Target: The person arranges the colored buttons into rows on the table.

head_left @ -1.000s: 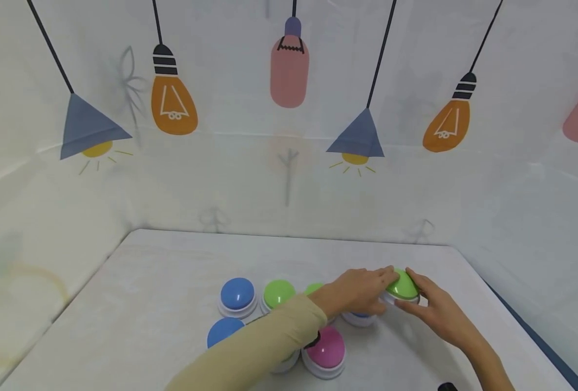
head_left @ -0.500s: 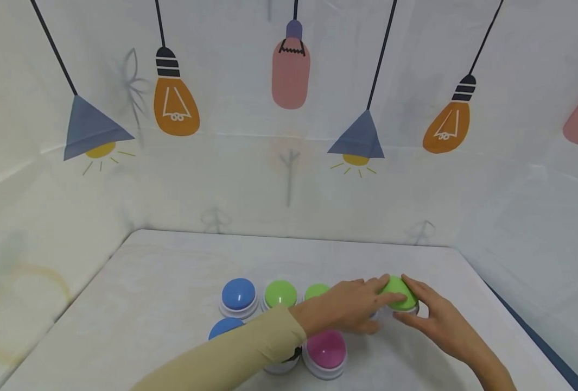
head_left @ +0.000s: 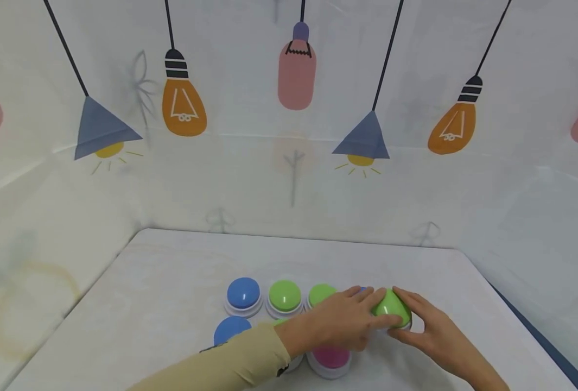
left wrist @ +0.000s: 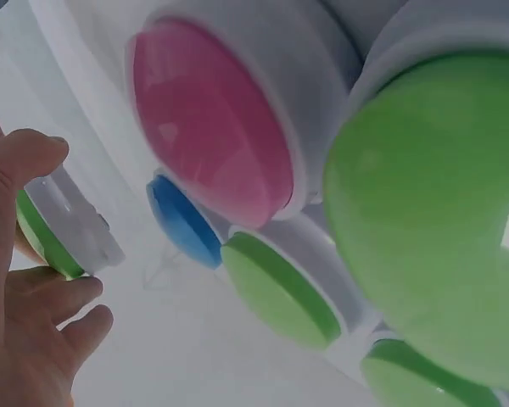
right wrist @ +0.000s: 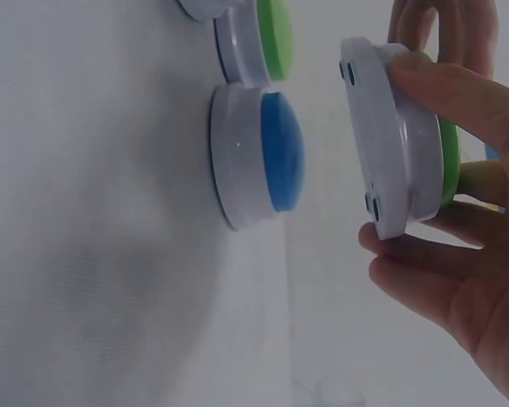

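A green dome push button (head_left: 391,310) with a white base is held off the table by both hands. My right hand (head_left: 432,334) grips it from the right, thumb at the near edge and fingers at the far edge. From the left, my left hand (head_left: 340,321) pinches the dome between thumb and fingers. The right wrist view shows the flat underside of the held button (right wrist: 377,140), tilted, with small dark holes. Below and left of it stands a blue push button (right wrist: 282,153) on the table. A pink push button (head_left: 331,357) lies partly hidden beneath my left hand.
On the white table (head_left: 171,282) stand a blue button (head_left: 243,293), a green button (head_left: 285,296) and another green button (head_left: 322,294) in a back row. A nearer blue button (head_left: 232,328) is partly covered by the left sleeve (head_left: 220,358). A printed sheet (head_left: 249,179) walls the back.
Both hands have brought the held green button leftward and nearer to me. My left hand now covers more of the pink button. The head view has shifted slightly.
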The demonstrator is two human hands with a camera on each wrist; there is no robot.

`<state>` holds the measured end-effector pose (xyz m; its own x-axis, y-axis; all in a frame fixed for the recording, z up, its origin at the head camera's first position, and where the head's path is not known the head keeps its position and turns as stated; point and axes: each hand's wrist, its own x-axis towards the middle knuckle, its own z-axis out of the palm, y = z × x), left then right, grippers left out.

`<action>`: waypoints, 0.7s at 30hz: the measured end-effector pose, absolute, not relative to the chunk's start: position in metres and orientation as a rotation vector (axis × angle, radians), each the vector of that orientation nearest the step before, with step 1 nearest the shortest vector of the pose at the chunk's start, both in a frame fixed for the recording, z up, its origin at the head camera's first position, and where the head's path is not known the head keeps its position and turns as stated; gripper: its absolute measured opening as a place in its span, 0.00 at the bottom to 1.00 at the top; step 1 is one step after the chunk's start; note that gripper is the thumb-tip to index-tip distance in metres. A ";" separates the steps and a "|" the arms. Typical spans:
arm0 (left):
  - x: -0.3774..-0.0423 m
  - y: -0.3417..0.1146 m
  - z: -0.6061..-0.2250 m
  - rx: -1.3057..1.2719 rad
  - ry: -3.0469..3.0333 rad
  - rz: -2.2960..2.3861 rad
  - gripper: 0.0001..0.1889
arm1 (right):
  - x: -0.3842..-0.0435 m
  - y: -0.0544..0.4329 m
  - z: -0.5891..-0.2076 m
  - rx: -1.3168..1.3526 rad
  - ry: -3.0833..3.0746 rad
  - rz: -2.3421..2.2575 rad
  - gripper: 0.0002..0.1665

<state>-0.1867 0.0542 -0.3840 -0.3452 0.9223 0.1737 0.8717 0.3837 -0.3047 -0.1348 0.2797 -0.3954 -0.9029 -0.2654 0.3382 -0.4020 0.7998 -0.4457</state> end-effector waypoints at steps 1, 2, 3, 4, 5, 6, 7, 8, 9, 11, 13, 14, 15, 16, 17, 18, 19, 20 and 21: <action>-0.185 0.053 -0.386 -1.570 -2.327 0.234 0.37 | -0.134 0.279 -0.398 0.531 -2.708 0.756 0.45; -0.183 0.052 -0.388 -1.571 -2.323 0.246 0.37 | -0.133 0.278 -0.400 0.538 -2.698 0.751 0.44; -0.181 0.050 -0.389 -1.577 -2.329 0.256 0.38 | -0.133 0.278 -0.402 0.546 -2.692 0.753 0.44; -0.179 0.049 -0.391 -1.581 -2.332 0.261 0.38 | -0.133 0.277 -0.404 0.540 -2.702 0.750 0.44; -0.177 0.048 -0.392 -1.587 -2.336 0.262 0.39 | -0.133 0.276 -0.405 0.537 -2.713 0.745 0.44; -0.175 0.047 -0.393 -1.597 -2.346 0.263 0.39 | -0.133 0.276 -0.407 0.543 -2.719 0.743 0.44; -0.174 0.046 -0.394 -1.608 -2.358 0.264 0.39 | -0.133 0.276 -0.408 0.552 -2.718 0.735 0.44; -0.173 0.045 -0.395 -1.619 -2.373 0.265 0.39 | -0.133 0.276 -0.410 0.558 -2.723 0.732 0.44; -0.171 0.045 -0.396 -1.628 -2.387 0.270 0.39 | -0.132 0.276 -0.411 0.571 -2.721 0.730 0.44; -0.170 0.044 -0.398 -1.641 -2.425 0.284 0.38 | -0.132 0.276 -0.415 0.588 -2.723 0.712 0.44; -0.168 0.044 -0.399 -1.645 -2.437 0.298 0.38 | -0.132 0.277 -0.418 0.575 -2.770 0.695 0.46; -0.168 0.044 -0.400 -1.648 -2.440 0.306 0.38 | -0.132 0.276 -0.419 0.558 -2.805 0.691 0.46; -0.167 0.044 -0.402 -1.648 -2.429 0.313 0.37 | -0.132 0.277 -0.420 0.545 -2.845 0.686 0.47; -0.167 0.044 -0.403 -1.648 -2.416 0.318 0.37 | -0.132 0.276 -0.420 0.517 -2.895 0.687 0.48; -0.166 0.044 -0.404 -1.650 -2.400 0.319 0.36 | -0.132 0.276 -0.421 0.493 -2.941 0.684 0.48; -0.166 0.044 -0.406 -1.648 -2.379 0.320 0.36 | -0.132 0.276 -0.421 0.481 -2.978 0.683 0.49; -0.166 0.043 -0.407 -1.649 -2.364 0.319 0.36 | -0.132 0.276 -0.422 0.478 -2.999 0.682 0.49; -0.165 0.043 -0.408 -1.647 -2.348 0.320 0.36 | -0.132 0.276 -0.423 0.486 -3.003 0.681 0.49; -0.165 0.042 -0.410 -1.645 -2.333 0.321 0.35 | -0.132 0.277 -0.424 0.502 -3.009 0.683 0.49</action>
<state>-0.1652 0.0423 -0.4096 -0.3198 0.9432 0.0903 0.8838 0.3313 -0.3304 -0.1316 0.2765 -0.4235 -0.9484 -0.3055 0.0854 -0.3124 0.8531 -0.4180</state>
